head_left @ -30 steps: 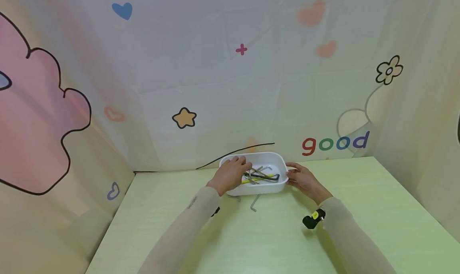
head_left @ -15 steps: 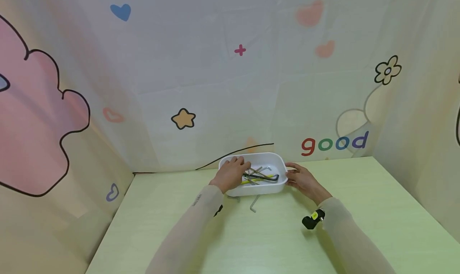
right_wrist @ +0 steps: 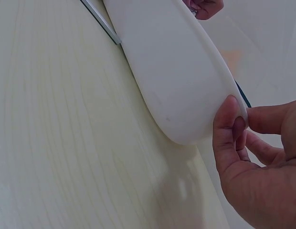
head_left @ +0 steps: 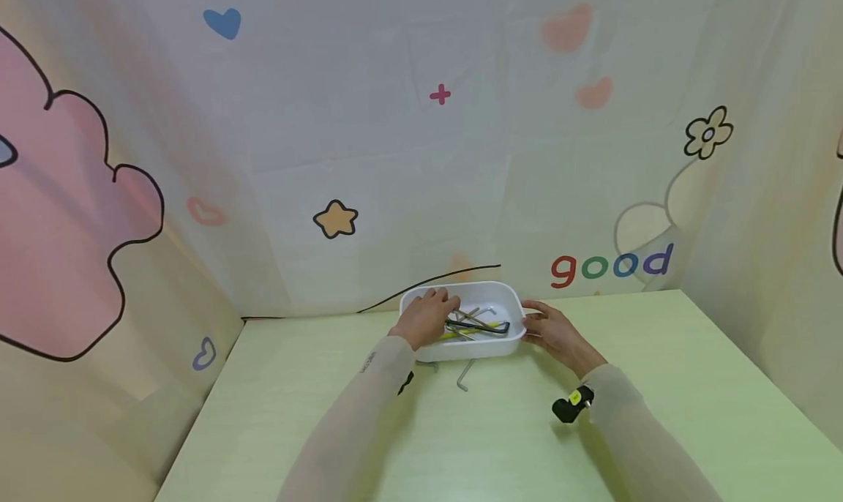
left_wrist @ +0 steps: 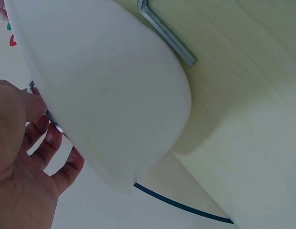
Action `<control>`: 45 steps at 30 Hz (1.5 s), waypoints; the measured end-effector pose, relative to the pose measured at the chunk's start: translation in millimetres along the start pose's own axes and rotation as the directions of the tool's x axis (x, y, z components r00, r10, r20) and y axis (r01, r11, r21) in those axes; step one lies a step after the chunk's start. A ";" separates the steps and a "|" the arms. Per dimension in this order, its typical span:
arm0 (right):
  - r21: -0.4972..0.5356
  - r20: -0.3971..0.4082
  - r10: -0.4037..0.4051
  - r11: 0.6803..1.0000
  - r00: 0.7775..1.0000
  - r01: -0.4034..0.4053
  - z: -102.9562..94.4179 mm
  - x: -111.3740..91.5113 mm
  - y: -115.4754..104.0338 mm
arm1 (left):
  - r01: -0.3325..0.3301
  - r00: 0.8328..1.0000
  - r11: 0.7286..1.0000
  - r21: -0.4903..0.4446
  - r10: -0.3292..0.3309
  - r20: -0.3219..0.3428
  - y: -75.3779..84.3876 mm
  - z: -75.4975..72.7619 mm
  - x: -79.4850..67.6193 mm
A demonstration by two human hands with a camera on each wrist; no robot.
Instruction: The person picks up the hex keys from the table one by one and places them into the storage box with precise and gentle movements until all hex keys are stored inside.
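A white plastic tray [head_left: 490,348] stands against the back curtain, with several hex keys inside, among them a black hex key [head_left: 490,329] and a yellow one. My left hand [head_left: 424,319] reaches over the tray's left end. In the left wrist view its thumb and fingers [left_wrist: 51,143] pinch a silver hex key [left_wrist: 55,123], partly hidden behind the rim. At the right end my right hand [head_left: 553,334] holds the tray by its rim, with the thumb [right_wrist: 227,112] on the outer wall.
Just in front of the tray lies a loose silver hex key [head_left: 464,376]. Another hex key [head_left: 429,366] sits partly beneath my left wrist. The pale wooden table [head_left: 487,443] meets a printed curtain [head_left: 395,158] behind and at both sides.
My left forearm and wrist have shifted slightly to the right, while the hand stays in the tray. My right hand keeps its place on the rim.
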State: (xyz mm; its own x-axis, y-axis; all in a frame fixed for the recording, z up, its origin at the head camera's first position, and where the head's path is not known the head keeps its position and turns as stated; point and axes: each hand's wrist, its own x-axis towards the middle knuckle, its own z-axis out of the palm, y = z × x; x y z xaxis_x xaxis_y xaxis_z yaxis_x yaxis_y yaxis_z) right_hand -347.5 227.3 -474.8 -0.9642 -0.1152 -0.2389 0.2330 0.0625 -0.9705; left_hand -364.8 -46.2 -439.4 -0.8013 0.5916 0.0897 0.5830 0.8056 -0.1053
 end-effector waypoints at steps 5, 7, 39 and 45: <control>0.005 0.003 -0.008 1.000 1.000 0.008 1.0 -0.6 0.9 | 0.015 1.000 1.000 -0.010 -0.015 0.006 -1.0 1.7 0.7; 0.003 0.000 -0.006 1.000 1.000 0.006 1.1 -0.8 1.8 | 0.021 1.000 1.000 -0.023 -0.021 0.003 -0.7 1.9 0.6; 0.020 0.017 -0.075 0.997 0.997 0.075 -0.8 -0.2 4.3 | -0.032 0.983 0.998 -0.048 0.023 -0.182 -1.1 -4.7 -33.8; 0.016 0.014 -0.065 0.998 0.998 0.064 0.1 -0.9 4.5 | -0.045 0.979 0.998 -0.032 0.038 -0.202 5.8 -7.1 -43.2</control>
State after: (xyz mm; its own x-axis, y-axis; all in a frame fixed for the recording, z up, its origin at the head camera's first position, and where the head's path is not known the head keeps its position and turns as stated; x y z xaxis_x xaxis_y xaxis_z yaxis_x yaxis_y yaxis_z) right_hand -345.6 227.6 -479.0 -0.9754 -0.1328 -0.1760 0.1724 0.0386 -0.9843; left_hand -325.8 -66.8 -436.8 -0.7346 0.6160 0.2844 0.6227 0.7786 -0.0778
